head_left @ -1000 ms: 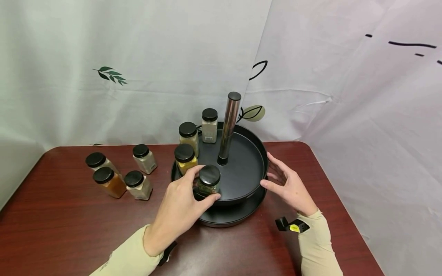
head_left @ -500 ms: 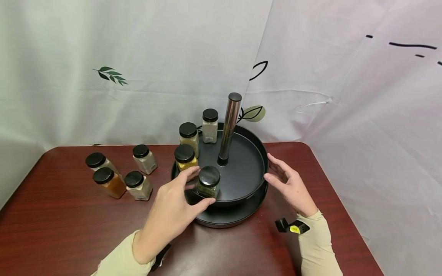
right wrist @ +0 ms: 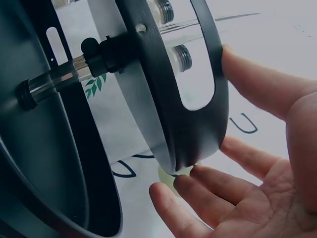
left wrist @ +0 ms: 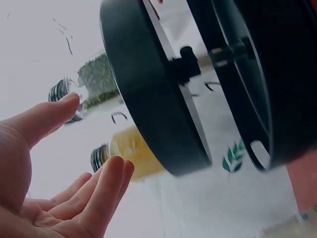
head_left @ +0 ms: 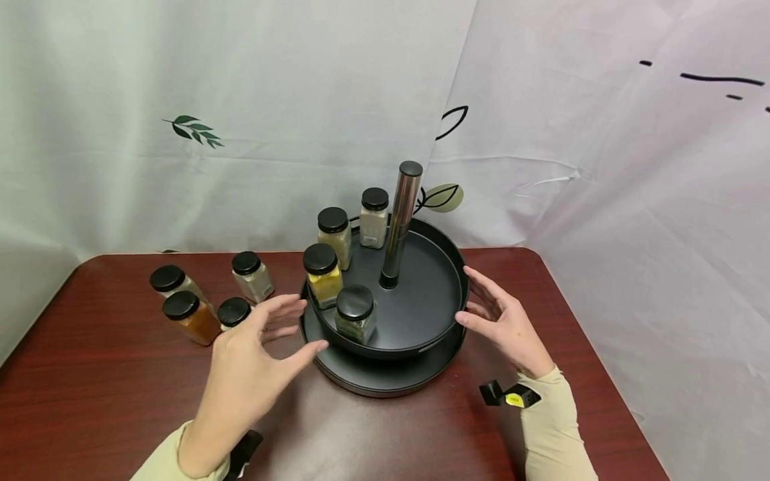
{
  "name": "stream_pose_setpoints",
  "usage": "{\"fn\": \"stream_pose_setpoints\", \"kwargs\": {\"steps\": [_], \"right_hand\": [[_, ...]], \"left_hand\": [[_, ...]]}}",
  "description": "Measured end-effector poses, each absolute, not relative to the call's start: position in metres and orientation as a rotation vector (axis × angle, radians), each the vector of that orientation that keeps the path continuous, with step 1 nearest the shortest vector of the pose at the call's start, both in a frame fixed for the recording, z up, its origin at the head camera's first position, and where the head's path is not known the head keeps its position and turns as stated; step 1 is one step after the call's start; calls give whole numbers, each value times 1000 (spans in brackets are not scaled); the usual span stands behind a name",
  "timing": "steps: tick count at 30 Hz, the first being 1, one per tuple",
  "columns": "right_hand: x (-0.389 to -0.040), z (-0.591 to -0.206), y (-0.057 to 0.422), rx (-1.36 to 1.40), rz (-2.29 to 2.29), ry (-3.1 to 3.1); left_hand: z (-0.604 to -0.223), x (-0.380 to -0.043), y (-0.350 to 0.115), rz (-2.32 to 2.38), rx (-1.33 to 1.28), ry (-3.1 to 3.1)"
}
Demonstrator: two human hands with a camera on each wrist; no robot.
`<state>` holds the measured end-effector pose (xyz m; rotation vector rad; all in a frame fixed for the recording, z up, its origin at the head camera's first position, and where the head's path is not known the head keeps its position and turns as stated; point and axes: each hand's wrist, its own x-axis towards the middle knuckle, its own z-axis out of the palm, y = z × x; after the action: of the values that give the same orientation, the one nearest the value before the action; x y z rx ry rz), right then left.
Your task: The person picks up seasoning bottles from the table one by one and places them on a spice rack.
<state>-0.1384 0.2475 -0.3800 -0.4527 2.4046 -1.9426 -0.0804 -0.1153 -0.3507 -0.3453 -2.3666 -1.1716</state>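
I see left hand (head_left: 243, 367) spread near tray (head_left: 424, 287) at eight o'clock, right hand (head_left: 504, 324) spread, touching three, green jar (head_left: 356, 322) at seven.

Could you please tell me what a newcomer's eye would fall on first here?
Probably the round black two-tier tray with its shiny upright pole, standing on the reddish-brown wood-look table. Four clear square jars with black lids stand along the left of its upper tier, the yellow-filled one brightest. The bare left hand hovers left of them.
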Motion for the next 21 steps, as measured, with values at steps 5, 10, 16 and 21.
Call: {"fn": "stream_pose_setpoints", "kwargs": {"steps": [5,10,16,21], "right_hand": [[-138,-381,246,-456,-1914,2392],[-137,-381,245,-466,-1887,2396],[-137,-381,246,-489,-1814,2465],[-137,-381,248,-510,-1732,2547]], "left_hand": [[-354,-79,-132,-1148,-254,-2364],[-357,-81,-150,-1125,-144,-2382],[-362,-86,-175,-1068,-45,-2395],[-367,-90,-197,-998,62,-2427]]}}
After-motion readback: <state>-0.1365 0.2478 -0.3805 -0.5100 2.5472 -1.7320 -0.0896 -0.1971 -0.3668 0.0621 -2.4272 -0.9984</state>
